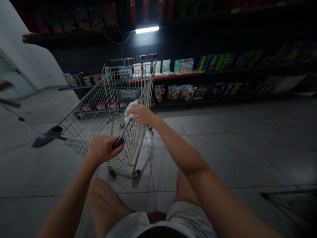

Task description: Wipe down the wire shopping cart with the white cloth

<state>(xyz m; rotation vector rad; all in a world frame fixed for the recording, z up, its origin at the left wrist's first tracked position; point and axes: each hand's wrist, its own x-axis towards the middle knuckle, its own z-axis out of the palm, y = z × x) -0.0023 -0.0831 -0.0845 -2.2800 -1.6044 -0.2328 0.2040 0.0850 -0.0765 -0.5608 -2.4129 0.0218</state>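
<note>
Head view: left hand [105,150] clamped on the wire shopping cart [84,132] black handle [118,142]; right hand [143,114] closed on a white cloth [130,111] against the top rail [145,96].

One bare left hand [105,150], one bare right hand [143,115], one silver wire shopping cart [84,122], one crumpled white cloth [130,110], four small dark cart wheels [137,173], one glowing white tube light [147,29], three long black shelves [223,71].

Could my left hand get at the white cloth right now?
Probably yes: the left hand holds the cart's black grip, close to the cloth along the rail, with nothing between; only the right hand covers part of it.
</note>
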